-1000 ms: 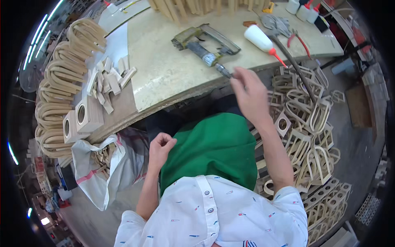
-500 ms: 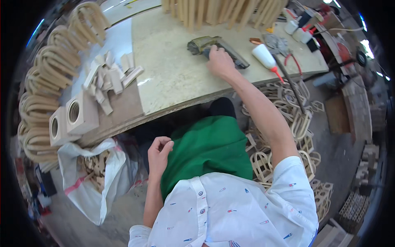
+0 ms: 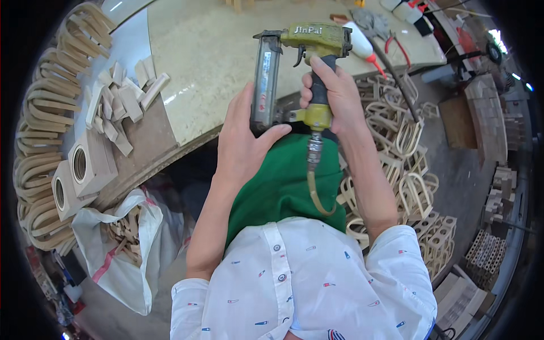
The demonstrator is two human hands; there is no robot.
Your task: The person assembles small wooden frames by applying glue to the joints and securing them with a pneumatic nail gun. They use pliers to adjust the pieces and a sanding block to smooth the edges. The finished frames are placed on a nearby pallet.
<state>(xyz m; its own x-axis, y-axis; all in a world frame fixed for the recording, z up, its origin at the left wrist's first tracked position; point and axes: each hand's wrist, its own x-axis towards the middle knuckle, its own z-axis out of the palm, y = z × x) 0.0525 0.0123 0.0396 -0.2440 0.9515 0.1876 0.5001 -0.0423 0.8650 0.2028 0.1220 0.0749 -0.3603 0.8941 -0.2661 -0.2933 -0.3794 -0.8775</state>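
A yellow-green pneumatic nail gun (image 3: pixel 309 35) is held up over my lap and the table's front edge. My right hand (image 3: pixel 340 93) grips its black handle, thumb near the top. A long grey magazine (image 3: pixel 264 79) hangs on the gun's left side, and a hose with a metal coupling (image 3: pixel 314 148) runs from the handle's base. My left hand (image 3: pixel 243 133) is beside the magazine's lower end, fingers stretched upward and thumb spread under it. I cannot tell whether it touches.
Wood offcuts (image 3: pixel 122 102) lie on the table (image 3: pixel 198 68), near two wooden blocks with round holes (image 3: pixel 93 161). Bent-wood loops (image 3: pixel 48 107) line the left. A white glue bottle (image 3: pixel 362 42) and red-handled pliers (image 3: pixel 399 51) lie right. Below are a sack (image 3: pixel 150 249) and wooden frames (image 3: pixel 408 187).
My right hand has lifted the nail gun off the table and brought it toward me, upright. My left hand has risen from my lap to the magazine, its fingers opening out.
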